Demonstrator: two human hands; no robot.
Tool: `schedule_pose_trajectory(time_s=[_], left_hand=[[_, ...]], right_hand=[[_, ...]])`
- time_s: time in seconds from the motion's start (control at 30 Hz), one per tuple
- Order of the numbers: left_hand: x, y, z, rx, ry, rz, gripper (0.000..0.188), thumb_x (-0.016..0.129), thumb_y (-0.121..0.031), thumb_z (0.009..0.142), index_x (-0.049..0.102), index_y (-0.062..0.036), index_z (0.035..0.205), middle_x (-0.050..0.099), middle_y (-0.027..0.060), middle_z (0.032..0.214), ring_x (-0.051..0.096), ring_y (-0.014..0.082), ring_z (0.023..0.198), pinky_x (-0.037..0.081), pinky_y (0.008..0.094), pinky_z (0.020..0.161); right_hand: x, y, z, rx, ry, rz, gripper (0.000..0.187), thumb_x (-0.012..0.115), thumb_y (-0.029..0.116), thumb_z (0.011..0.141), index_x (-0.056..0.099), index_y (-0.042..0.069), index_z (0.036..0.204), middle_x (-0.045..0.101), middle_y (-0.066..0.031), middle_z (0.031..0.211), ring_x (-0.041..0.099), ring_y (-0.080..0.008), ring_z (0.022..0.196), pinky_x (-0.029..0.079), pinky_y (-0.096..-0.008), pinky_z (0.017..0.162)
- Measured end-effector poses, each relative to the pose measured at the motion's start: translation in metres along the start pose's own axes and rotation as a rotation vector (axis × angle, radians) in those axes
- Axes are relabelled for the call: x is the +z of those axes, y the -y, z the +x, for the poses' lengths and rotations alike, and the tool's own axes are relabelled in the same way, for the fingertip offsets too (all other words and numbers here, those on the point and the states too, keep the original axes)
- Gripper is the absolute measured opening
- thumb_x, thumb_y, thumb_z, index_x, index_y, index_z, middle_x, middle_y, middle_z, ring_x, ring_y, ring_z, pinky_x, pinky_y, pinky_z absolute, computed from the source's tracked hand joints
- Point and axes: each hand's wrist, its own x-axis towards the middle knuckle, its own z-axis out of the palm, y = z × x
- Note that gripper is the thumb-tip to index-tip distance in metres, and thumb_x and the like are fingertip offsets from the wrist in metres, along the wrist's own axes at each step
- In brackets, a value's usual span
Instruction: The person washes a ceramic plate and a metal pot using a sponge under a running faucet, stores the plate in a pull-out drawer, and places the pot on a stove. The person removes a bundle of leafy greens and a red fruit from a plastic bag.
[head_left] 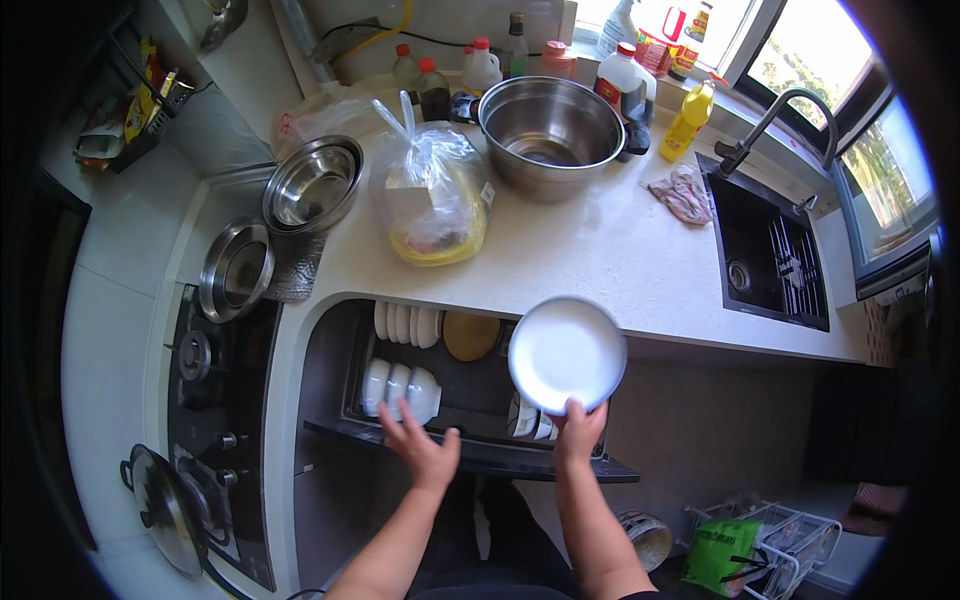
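A round white plate [567,355] is in my right hand [580,432], gripped at its near rim with the thumb on top. It is held over the right part of a pulled-out dark drawer [480,390]. My left hand [420,445] has its fingers spread and holds nothing. It is over the drawer's front edge, nearest to a row of white bowls [400,388]; whether a fingertip touches them I cannot tell. Behind the bowls stand several white plates [408,324] on edge, beside a round tan dish [470,335]. White cups [522,415] sit partly hidden near the held plate.
The white countertop [600,250] carries a tied plastic bag [430,200], a large steel pot [550,135], a yellow bottle [688,122] and a cloth [683,194]. A black sink [765,250] is at right, a stove [220,400] at left. A white wire rack [800,540] stands lower right.
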Motion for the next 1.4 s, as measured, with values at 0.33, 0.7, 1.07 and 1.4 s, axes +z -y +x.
schedule_pose_trajectory(time_s=[0.33,0.7,1.07,1.4], left_hand=[[0.07,0.069,0.035,0.639,0.21,0.018,0.034,0.06,-0.007,0.073,0.064,-0.0113,0.106,0.064,0.0065,0.112,0.059,0.0235,0.107,0.042,0.0527,0.092],[0.115,0.101,0.091,0.064,0.407,-0.349,0.019,0.063,-0.018,0.083,0.059,0.0012,0.084,0.061,0.0229,0.073,0.06,0.0413,0.071,0.047,0.047,0.062],[0.145,0.109,0.138,0.012,0.396,-0.328,0.02,0.062,-0.018,0.085,0.059,0.0021,0.089,0.064,0.0213,0.076,0.064,0.0361,0.074,0.048,0.0383,0.063],[0.162,0.114,0.155,-0.032,0.451,-0.3,0.025,0.06,-0.019,0.085,0.059,0.0019,0.1,0.064,0.0236,0.083,0.063,0.0404,0.083,0.049,0.0407,0.069]], right_hand=[[0.057,-0.096,-0.041,0.043,0.168,-0.462,0.017,0.058,0.006,0.079,0.045,0.001,0.089,0.059,-0.0077,0.07,0.058,-0.0113,0.054,0.046,-0.0228,0.043],[0.11,-0.185,0.071,-0.237,-0.046,-0.711,0.05,0.071,0.028,0.074,0.057,-0.005,0.109,0.057,-0.0233,0.109,0.055,-0.036,0.102,0.042,-0.0412,0.09],[0.126,-0.213,0.116,-0.324,-0.034,-0.892,0.058,0.069,0.021,0.069,0.052,-0.005,0.117,0.057,-0.0263,0.111,0.053,-0.0428,0.105,0.043,-0.0423,0.092],[0.165,-0.177,0.098,-0.262,0.049,-1.494,0.045,0.064,0.026,0.071,0.057,0.003,0.11,0.06,-0.0217,0.105,0.064,-0.0354,0.086,0.054,-0.044,0.069]])
